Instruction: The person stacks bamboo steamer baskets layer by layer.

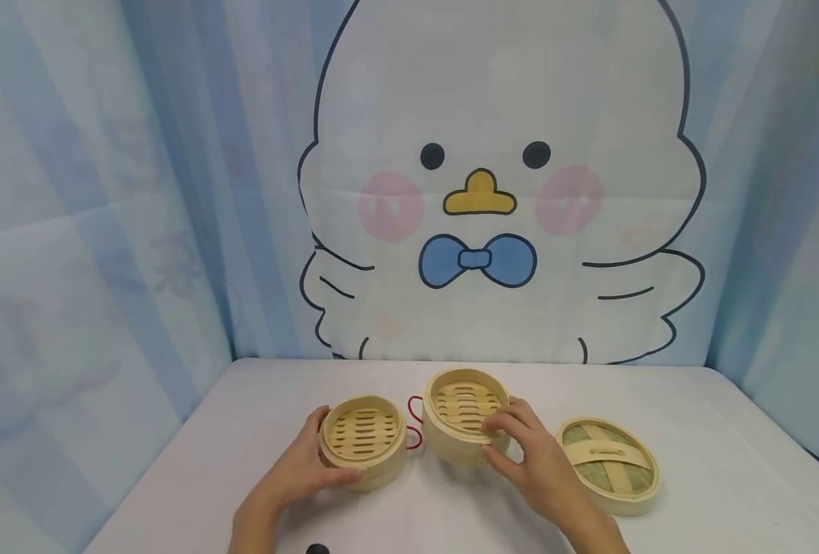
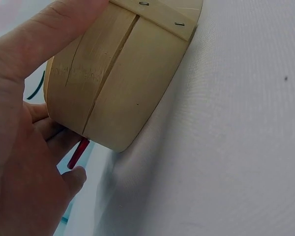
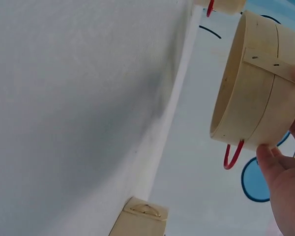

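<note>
My left hand (image 1: 302, 471) grips a small round bamboo steamer basket (image 1: 382, 469) with a slatted floor and a red loop on its side. In the left wrist view, the thumb lies across that basket's stapled wall (image 2: 123, 83); its lower edge is close to the tabletop. My right hand (image 1: 536, 462) pinches a second steamer basket (image 1: 444, 438) by its near right rim. The right wrist view shows this basket (image 3: 255, 93) raised off the table, its underside partly visible and a red loop hanging from it. The baskets are side by side, slightly apart.
A woven bamboo steamer lid (image 1: 613, 465) with a strap handle lies on the white table (image 1: 714, 431), right of my right hand. A small dark round object (image 1: 317, 548) shows at the bottom edge. Behind the table hangs a printed cloth (image 1: 479, 323).
</note>
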